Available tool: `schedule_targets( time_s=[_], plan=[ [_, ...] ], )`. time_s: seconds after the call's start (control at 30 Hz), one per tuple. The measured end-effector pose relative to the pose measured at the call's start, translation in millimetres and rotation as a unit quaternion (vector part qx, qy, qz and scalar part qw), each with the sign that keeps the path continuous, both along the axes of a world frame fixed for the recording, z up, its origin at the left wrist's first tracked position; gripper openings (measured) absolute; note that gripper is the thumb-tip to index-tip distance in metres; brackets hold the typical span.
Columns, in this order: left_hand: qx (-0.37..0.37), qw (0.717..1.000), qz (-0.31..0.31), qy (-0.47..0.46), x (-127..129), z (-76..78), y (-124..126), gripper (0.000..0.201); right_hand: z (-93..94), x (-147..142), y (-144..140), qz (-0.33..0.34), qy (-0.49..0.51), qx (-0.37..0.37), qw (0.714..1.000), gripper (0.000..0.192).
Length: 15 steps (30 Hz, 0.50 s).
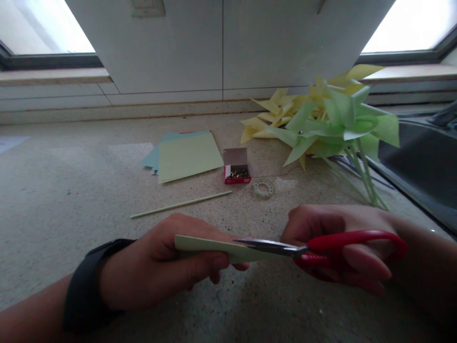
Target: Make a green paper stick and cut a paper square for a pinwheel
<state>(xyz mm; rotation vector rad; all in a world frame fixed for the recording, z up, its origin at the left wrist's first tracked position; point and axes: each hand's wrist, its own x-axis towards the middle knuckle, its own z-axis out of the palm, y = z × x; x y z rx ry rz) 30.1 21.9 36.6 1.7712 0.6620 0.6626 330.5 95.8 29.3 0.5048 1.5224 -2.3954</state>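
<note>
fingers (205,267) grip paper (240,254) and scissors (316,245) over speckled counter (89,200) (windows (410,26) beyond)

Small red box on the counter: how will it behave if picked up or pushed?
Likely to spill if tilted: the lid stands open over loose metal pieces. The small red box will probably slide rather than roll, being flat-sided. Its thin lid looks like card, so it may bend if pinched.

Head-worn view, forward and down, seemingly near countertop (71,205)
</note>
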Motion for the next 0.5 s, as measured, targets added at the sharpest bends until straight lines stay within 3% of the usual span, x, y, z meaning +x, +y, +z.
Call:
schedule_targets(
  time_s=[0.17, 0.3, 0.5],
  plan=[
    [0.020, 1.000, -0.005, -0.019, 1.3, 0.6, 2.3, 0.027, 12.9, 5.3, -1.3, -0.029, -0.055, -0.017, 0.998, 0.067],
    [0.018, 1.000, 0.001, -0.024, 1.5, 1.2, 3.4, 0.030, 21.2, 7.7, -0.2, -0.025, -0.082, -0.025, 0.996, 0.069],
    [0.023, 0.999, -0.016, -0.028, -4.3, -3.6, 0.6, 0.046, 23.4, 17.2, 4.6, -0.035, -0.010, 0.048, 0.998, 0.064]
  ],
)
